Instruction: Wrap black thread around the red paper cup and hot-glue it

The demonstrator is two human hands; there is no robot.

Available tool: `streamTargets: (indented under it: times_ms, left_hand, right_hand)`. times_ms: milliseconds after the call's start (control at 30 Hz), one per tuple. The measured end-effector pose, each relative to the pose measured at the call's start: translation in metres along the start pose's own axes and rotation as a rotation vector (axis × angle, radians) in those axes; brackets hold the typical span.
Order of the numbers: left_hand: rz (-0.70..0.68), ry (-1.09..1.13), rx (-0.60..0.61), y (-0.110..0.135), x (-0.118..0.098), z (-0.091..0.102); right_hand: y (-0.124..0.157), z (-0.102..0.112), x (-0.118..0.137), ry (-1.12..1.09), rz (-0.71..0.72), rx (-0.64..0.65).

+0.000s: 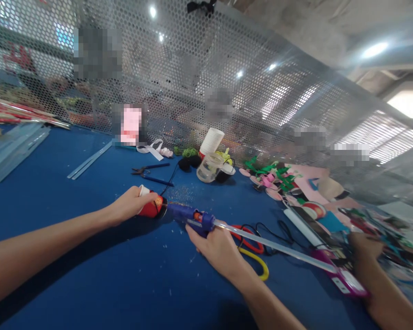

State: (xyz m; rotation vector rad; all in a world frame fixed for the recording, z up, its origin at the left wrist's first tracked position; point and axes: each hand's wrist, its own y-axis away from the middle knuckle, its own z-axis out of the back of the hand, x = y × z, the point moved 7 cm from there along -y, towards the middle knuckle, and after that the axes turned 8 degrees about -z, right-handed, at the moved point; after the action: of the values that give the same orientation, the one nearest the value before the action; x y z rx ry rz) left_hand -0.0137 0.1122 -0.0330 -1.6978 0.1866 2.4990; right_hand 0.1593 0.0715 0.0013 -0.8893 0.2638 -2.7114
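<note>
Glue gun (184,214) of smooth plastic with a soft sheen; the long glue stick (275,244) in its back is glossy and translucent. The red cup (147,210) looks like smooth paper. The tabletop (124,275) is smooth and mostly matt. A clear tub (208,170) is shiny and see-through. Pliers (143,171) have dark metal tips. Behind, a screen (179,68) of perforated metal shows a dull shine.

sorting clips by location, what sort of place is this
Probably a craft workshop: a glue gun in the right hand, its long clear stick, and pliers on the blue table.
</note>
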Motion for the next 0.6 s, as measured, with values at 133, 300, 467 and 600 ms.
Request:
streamTargets:
  times_ms: [133, 300, 467, 600]
  left_hand:
    - [-0.002, 0.028, -0.012, 0.000, -0.001, 0.000]
    - [0.009, 0.062, -0.011, 0.000, 0.000, -0.001]
    - [0.027, 0.076, -0.025, 0.001, 0.003, 0.000]
    - [0.034, 0.087, -0.033, 0.001, 0.002, 0.000]
  right_hand:
    - [0.001, 0.001, 0.004, 0.027, 0.041, 0.009]
    - [0.003, 0.003, 0.012, 0.070, 0.138, 0.022]
    - [0.004, 0.001, 0.012, 0.057, 0.132, 0.012]
    - [0.004, 0.001, 0.012, 0.036, 0.117, 0.018]
